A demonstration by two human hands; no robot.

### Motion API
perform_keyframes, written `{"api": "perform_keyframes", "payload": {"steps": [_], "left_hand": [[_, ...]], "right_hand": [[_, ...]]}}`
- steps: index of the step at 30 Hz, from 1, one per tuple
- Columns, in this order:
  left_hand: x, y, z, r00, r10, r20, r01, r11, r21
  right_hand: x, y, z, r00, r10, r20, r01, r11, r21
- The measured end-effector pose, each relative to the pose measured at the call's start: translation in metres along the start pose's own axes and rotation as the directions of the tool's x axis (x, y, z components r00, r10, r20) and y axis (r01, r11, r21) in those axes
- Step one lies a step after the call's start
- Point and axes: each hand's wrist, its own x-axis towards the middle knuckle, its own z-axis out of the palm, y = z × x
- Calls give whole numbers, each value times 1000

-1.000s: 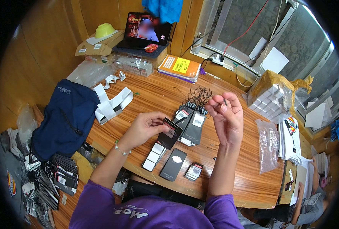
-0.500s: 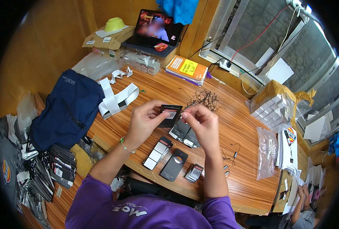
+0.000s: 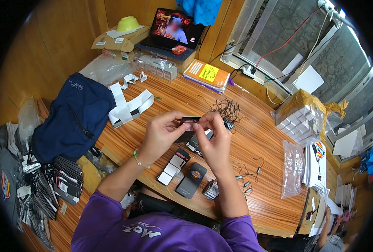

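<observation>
Over the near half of the table, my left hand [image 3: 164, 133] pinches a black hang tag [image 3: 190, 120] between thumb and fingers. My right hand [image 3: 215, 140] is closed on the tag's right side, thumb and forefinger pressed there; anything small between them is hidden. Below lie a stack of black tags with white labels [image 3: 172, 169], a dark tag with a round logo [image 3: 191, 179] and a small stack of tags [image 3: 211, 190] partly behind my right wrist. More black tags [image 3: 194, 145] show beneath my hands. Behind them sits a tangle of black strings [image 3: 226, 111].
A navy backpack [image 3: 75, 119] and many packed black tags [image 3: 65, 178] lie left. White paper strips [image 3: 132, 107], a notebook stack [image 3: 206, 74] and a laptop [image 3: 174, 29] stand farther back. Right are wrapped white boxes [image 3: 297, 119], a plastic bag [image 3: 292, 170] and another person's arm [image 3: 326, 224].
My right hand has moved left onto the tag, which now tilts more edge-on. Loose strings at the right have come into fuller view. The other person's arm has shifted.
</observation>
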Motion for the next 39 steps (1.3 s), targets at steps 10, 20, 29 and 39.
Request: {"api": "perform_keyframes", "payload": {"steps": [10,20,29,39], "left_hand": [[-4,4,2,996,81,46,-88,980,180],[-6,15,-2,957,253,141,-290,831,476],[-8,19,-7,957,232,175,-289,813,506],[-3,17,4,976,123,178,-149,979,140]], "right_hand": [[0,-4,-2,999,25,22,-25,1000,-16],[-3,3,2,983,180,38,-183,937,299],[-8,6,8,991,-133,4,132,976,-171],[-1,4,-28,950,205,236,-242,959,144]]}}
